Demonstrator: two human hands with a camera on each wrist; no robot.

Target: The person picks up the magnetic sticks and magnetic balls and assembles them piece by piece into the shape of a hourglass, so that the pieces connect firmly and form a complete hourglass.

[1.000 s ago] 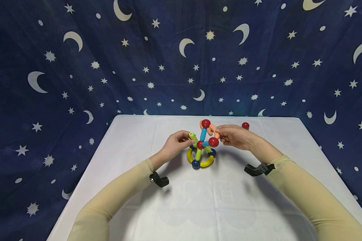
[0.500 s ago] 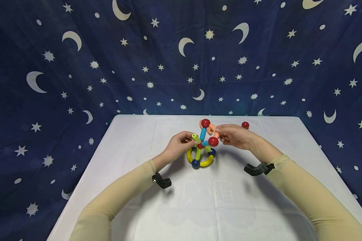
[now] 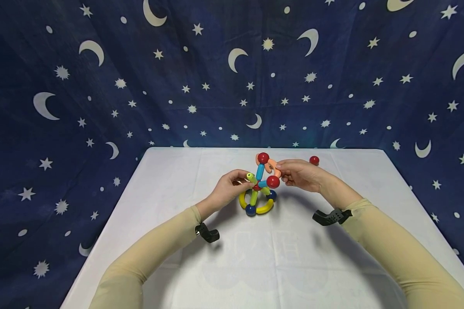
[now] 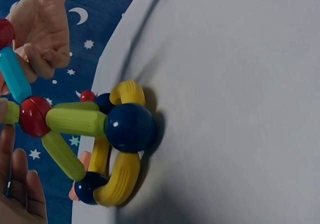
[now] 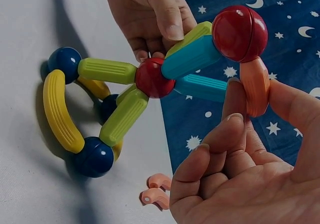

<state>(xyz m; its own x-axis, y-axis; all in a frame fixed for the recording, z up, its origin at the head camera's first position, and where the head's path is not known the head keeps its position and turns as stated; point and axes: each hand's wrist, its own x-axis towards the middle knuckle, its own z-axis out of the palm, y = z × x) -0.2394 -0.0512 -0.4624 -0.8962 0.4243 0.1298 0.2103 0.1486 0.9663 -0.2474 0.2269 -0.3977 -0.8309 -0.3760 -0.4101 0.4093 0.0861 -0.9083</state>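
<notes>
A magnetic ball-and-rod model stands on the table. Its base is a ring of curved yellow rods (image 5: 61,111) and blue balls (image 4: 131,127). Straight green rods (image 4: 76,122) rise from it to a middle red ball (image 4: 34,116). Two blue rods (image 5: 192,56) lead from that ball to outer red balls (image 3: 273,182). My left hand (image 3: 226,189) pinches another green rod (image 3: 251,177), its lower end at the middle ball. With thumb and fingers, my right hand (image 3: 302,175) pinches a curved orange rod (image 5: 255,86) that meets an outer red ball.
Loose curved orange rods (image 5: 156,190) lie on the table behind the model. A single red ball (image 3: 314,160) sits near the back edge, beyond my right hand. The white tablecloth (image 3: 255,262) reaches back to a dark blue curtain (image 3: 209,64) with moons and stars.
My left hand has shifted slightly right with the green rod, bringing it up to the middle red ball. My right hand stays nearly still on the orange rod.
</notes>
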